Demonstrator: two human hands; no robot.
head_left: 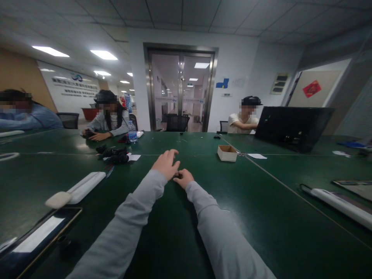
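A small dark piece (178, 175) sat at the fingertips of the right hand (186, 179), just above or on the green tabletop (162, 248); from where I stood it was too small to identify. That hand was nearly closed, thumb and fingers pinched around the piece. The left hand (166, 164) hovered close by, loosely open with the fingers bent, and I saw nothing in it. To my eye the handling was under way — the piece taken hold of, but not yet released. How much was left I couldn't tell.

Farther out, a small open box (227, 154) stood to the right, well apart from both hands. A black tangled heap (114, 155) lay to the left, near a water bottle (132, 133). Beyond those — across the tabletop — a co-worker (116, 118) sat with a dark object.
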